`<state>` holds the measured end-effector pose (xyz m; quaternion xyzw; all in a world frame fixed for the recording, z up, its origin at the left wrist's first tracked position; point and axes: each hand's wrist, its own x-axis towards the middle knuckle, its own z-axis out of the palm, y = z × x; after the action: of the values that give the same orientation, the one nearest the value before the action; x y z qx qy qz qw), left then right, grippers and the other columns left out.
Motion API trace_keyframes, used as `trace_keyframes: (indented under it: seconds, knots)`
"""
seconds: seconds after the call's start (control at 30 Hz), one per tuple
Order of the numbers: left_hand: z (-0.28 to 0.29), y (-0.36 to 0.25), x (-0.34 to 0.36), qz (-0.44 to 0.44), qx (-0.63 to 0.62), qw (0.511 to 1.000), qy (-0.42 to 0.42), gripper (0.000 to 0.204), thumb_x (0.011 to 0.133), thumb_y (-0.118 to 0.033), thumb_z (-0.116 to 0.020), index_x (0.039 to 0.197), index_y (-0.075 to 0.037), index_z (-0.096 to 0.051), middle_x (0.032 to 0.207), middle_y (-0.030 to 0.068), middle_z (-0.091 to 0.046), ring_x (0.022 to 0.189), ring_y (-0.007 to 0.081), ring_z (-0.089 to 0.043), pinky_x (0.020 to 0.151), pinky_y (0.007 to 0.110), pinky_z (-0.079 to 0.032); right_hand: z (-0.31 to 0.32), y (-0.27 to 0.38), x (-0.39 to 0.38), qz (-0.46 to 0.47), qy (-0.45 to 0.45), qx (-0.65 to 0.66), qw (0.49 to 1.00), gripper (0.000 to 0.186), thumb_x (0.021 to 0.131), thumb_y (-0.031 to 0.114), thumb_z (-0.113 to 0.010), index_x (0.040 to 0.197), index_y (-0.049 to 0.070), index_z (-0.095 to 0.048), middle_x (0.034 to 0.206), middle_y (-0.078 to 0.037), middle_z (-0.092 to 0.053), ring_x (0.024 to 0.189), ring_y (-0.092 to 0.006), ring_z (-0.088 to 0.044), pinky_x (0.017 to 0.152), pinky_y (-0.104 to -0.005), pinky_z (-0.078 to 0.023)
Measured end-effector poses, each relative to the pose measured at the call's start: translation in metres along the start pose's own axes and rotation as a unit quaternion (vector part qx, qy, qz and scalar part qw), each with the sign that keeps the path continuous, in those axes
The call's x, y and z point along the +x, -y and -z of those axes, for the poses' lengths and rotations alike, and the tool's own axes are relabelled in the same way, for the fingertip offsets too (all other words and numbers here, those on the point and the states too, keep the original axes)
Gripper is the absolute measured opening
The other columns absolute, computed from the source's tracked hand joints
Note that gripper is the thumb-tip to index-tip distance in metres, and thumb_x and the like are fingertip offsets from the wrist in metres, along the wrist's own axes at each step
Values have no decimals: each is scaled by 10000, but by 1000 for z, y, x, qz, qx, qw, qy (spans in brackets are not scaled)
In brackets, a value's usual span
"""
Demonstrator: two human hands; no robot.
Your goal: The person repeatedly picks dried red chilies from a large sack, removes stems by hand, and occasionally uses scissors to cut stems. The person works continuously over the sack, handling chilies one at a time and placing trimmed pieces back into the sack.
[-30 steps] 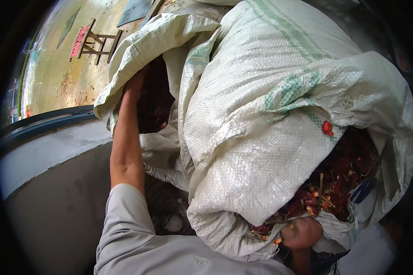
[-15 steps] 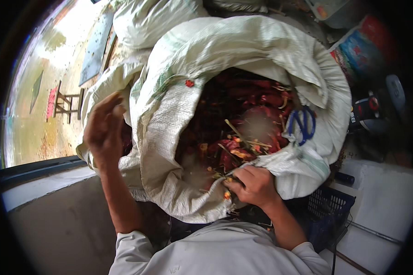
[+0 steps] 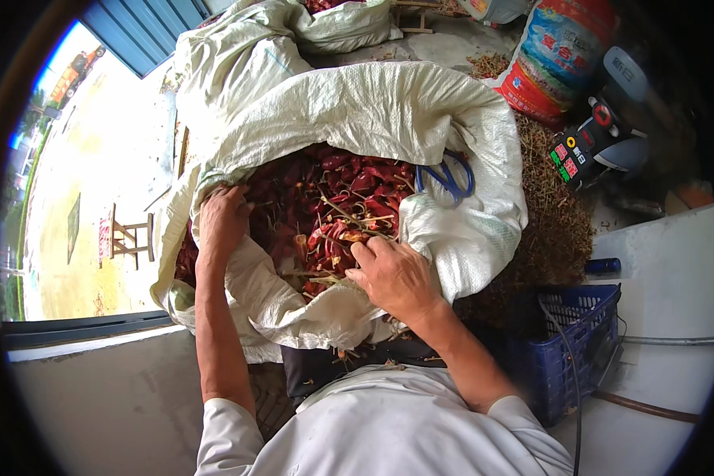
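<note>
Dried red chillies [image 3: 365, 178] lie loose inside the open sack [image 3: 357, 103], a white woven one with its mouth rolled outward. Pale stems [image 3: 343, 213] lie on top of them, toward the sack's near side. The right grip [image 3: 397, 278] is at the sack's near right rim, fingers bent down to the chillies; whether they pinch anything, I cannot tell. The left grip [image 3: 224, 220] lies over the sack's left rim, fingers curled at the edge; whether they clutch the cloth is unclear.

To work well here, I would use the left grip to keep that rim folded back, and pick with light fingertips, since dried pods probably crack and shed bits under a hard squeeze. Blue scissor handles [image 3: 451, 184] show at the sack's right inner edge, so reaching around them seems wise.

Right of the sack spreads a heap of brown stalks [image 3: 551, 218], with a blue crate [image 3: 562, 373] nearer the person. Left of the sack, well apart, stands a wooden stool [image 3: 113, 232].
</note>
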<state>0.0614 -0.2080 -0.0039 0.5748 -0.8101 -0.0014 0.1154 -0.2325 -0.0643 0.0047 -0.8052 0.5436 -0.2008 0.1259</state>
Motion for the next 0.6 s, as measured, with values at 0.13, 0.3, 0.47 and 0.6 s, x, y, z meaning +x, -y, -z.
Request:
trace_keyframes:
  seconds: [0.13,0.3,0.47,0.6]
  knots:
    - [11,-61,17,29,-44,998,39,253,903,-203,-661,1122,-80,-681,1035,106,-699,1073,297,-624,924,454,-467,-3,3,-18,-7,15,13,1000,358,823,305,-754,1010,50,-585,751,-138,-631,688,-342,-661,624,-439,-523]
    - [-24,-90,45,4,5,999,52,360,865,-177,-679,1202,-60,-626,1004,178,-704,956,398,-654,845,483,-516,-10,9,-34,-10,7,47,999,302,827,287,-750,939,62,-583,725,-144,-639,675,-355,-670,591,-449,-527]
    - [-68,-64,59,18,-97,995,-33,189,789,-166,-704,959,-86,-718,929,173,-718,875,411,-671,778,496,-524,-15,8,-41,-5,-27,91,995,254,847,289,-728,883,81,-586,724,-130,-624,674,-351,-662,588,-454,-524]
    - [-38,-82,21,-46,-78,984,-151,204,789,-151,-743,987,-103,-748,970,116,-701,948,347,-663,813,457,-529,-22,-2,-43,-4,-48,108,993,266,864,314,-711,861,77,-591,722,-125,-613,673,-359,-655,584,-458,-523]
